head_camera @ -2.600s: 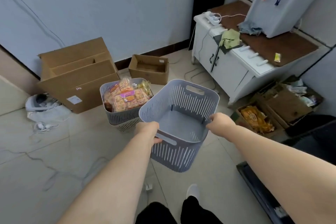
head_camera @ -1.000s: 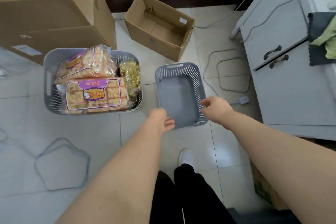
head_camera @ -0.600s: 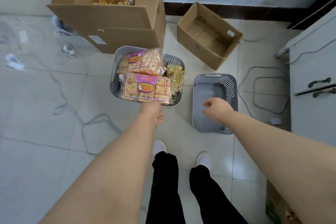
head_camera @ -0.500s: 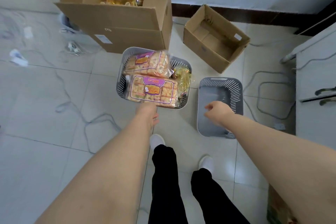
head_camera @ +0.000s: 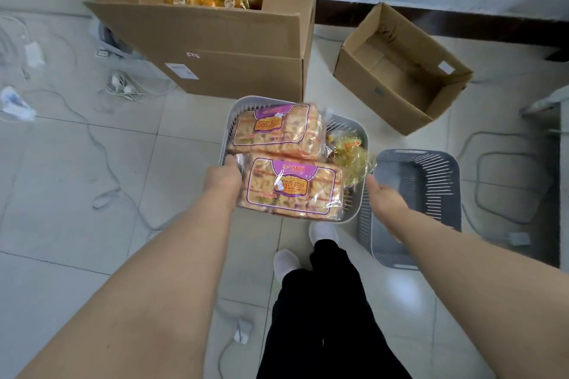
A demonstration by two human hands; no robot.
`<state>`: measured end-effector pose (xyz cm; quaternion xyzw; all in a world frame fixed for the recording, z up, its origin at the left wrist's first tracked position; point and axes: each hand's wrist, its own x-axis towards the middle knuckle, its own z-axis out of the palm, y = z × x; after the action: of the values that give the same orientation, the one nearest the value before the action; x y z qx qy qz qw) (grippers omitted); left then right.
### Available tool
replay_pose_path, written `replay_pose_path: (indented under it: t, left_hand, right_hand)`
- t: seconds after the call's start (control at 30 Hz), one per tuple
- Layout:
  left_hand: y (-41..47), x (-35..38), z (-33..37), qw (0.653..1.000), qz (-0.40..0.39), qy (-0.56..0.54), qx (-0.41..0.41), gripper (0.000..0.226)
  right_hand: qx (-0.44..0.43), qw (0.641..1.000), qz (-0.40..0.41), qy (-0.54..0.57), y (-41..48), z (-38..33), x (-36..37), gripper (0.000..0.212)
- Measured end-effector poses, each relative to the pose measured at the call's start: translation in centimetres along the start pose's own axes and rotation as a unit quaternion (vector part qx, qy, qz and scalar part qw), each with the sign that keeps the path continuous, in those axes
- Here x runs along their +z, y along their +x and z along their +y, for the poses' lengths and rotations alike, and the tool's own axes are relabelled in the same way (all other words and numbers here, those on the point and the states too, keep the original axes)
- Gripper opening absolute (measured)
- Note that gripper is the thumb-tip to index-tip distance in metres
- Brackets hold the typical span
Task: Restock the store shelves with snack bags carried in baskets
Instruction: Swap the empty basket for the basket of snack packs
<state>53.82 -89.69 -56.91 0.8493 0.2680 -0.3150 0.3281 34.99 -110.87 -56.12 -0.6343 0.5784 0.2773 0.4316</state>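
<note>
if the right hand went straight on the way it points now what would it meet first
Probably the right wall of the full basket, beside the gold snack bag: the open right hand points up-left at it. Depth is unclear, so not certain.

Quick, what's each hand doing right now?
Left hand: gripping the rim of the snack basket.
Right hand: open, holding nothing, beside that basket.

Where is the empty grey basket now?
The empty basket sits on the floor, right of centre in the head view, beside the full basket and right hand.
</note>
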Motion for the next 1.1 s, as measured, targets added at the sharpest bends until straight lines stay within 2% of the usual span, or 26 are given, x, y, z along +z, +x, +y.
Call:
replay_pose_path:
  t: [0.13,0.3,0.47,0.6,0.67,0.83,1.0,1.1]
  left_hand:
    - [4.3,1.9,1.5,0.996,0.062,0.049,0.028,0.075]
    - [8.3,3.6,2.6,0.993,0.1,0.043,0.052,0.084]
    - [9.8,4.4,2.4,0.991,0.114,0.045,0.06,0.082]
    - [9.6,3.9,2.3,0.982,0.16,0.056,0.087,0.083]
    - [9.3,3.4,2.6,0.987,0.141,0.035,0.066,0.086]
    - [7.8,1.2,3.4,0.996,0.015,-0.089,-0.006,0.098]
    - [4.3,-2.1,3.3,0.991,-0.004,-0.132,-0.032,0.104]
    - [2.0,-4.5,3.1,0.989,0.009,-0.145,-0.035,0.095]
  right_hand:
    - [0.025,0.998,0.016,0.051,4.5,-1.1,0.6,0.075]
    - [0.047,0.988,0.024,0.142,9.2,-1.3,1.6,0.081]
    - [0.067,0.954,-0.037,0.288,11.2,-1.2,2.6,0.085]
    - [0.053,0.939,-0.093,0.326,10.8,-1.5,2.6,0.085]
    - [0.053,0.942,-0.107,0.314,10.1,-2.1,2.4,0.089]
    - [0.064,0.95,-0.094,0.29,7.8,-3.0,1.7,0.095]
    - [0.063,0.958,-0.062,0.273,4.1,-3.7,-0.2,0.092]
    - [0.062,0.963,-0.064,0.256,1.4,-4.7,-1.7,0.092]
